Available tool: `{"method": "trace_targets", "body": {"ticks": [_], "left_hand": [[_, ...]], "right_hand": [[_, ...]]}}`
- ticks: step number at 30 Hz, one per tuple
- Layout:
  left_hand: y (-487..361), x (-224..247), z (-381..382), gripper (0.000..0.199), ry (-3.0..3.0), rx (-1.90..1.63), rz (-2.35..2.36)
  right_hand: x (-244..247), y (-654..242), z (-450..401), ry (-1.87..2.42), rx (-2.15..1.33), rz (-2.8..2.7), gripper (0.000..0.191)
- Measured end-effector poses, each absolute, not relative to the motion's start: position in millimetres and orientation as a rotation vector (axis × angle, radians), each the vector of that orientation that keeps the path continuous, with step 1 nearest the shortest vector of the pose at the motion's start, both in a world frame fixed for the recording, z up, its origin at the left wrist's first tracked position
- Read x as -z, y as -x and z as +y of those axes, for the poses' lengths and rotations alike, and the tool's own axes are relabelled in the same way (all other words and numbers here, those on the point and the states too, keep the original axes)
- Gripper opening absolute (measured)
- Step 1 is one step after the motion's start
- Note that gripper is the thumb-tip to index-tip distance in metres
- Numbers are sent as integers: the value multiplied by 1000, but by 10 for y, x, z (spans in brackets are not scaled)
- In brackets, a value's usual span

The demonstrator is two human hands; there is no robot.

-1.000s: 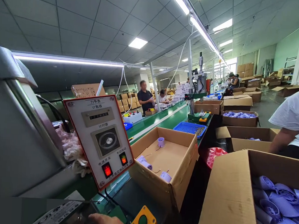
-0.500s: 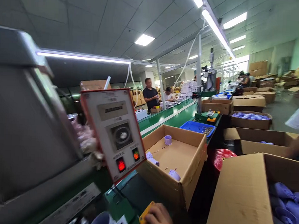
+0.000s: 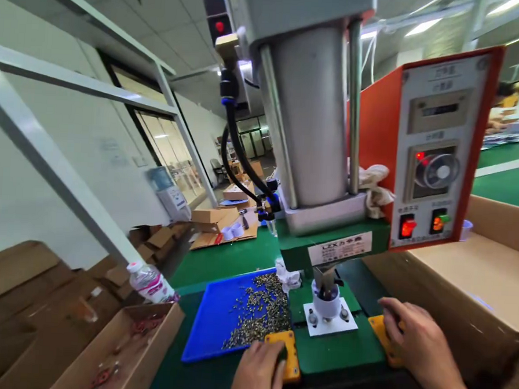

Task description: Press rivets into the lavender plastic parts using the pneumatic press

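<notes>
Head view: a label on the green press [image 3: 333, 236] reads roughly "LZX", the rest blurred. The left hand [image 3: 259, 373] lies flat, fingers together, on a yellow button box [image 3: 286, 352]; the right hand [image 3: 417, 341], fingers slightly spread, covers another [image 3: 380, 334]. A white cup-shaped part [image 3: 327, 302] stands upright under the ram, beside a blue tray [image 3: 218, 326] of small metal pieces.

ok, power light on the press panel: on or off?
On. The left rocker switch on the control panel glows red, and the one beside it is lit too.
</notes>
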State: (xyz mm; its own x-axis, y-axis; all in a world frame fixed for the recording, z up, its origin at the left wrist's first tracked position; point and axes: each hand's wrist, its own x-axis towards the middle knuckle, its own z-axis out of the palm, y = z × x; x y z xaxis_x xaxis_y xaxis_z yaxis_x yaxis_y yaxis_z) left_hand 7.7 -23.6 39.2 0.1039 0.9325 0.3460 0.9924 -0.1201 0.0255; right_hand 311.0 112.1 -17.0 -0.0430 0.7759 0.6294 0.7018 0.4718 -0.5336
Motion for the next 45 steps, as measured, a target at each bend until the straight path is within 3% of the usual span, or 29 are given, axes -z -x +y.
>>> {"method": "trace_targets", "body": {"ticks": [6, 10, 15, 22, 28, 35, 38, 45], "left_hand": [[392, -804, 133, 28, 1961, 278, -2555], [531, -812, 422, 27, 2072, 104, -2588], [466, -749, 585, 18, 2103, 6, -2569], [457, -631, 631, 14, 2075, -12, -2539], [428, -582, 650, 13, 2147, 57, -2464], [424, -569, 617, 24, 2158, 279, -2454], [451, -546, 603, 24, 2177, 333, -2448], [486, -529, 617, 29, 2195, 389, -2411]], "right_hand": [[-241, -2967, 1315, 1146, -452, -1914, 27], [-280, -2722, 1200, 1068, -694, -1801, 31], [-189, -2500, 1083, 938, -845, -1679, 55], [-309, -2300, 1027, 726, -1026, -1649, 69], [-381, -2092, 981, 746, -865, -1300, 68], [144, -2145, 201, 690, -501, -1234, 60], [234, -2104, -31, 628, -511, -1216, 56], [307, -2213, -33, 602, -608, -1398, 70]]}}
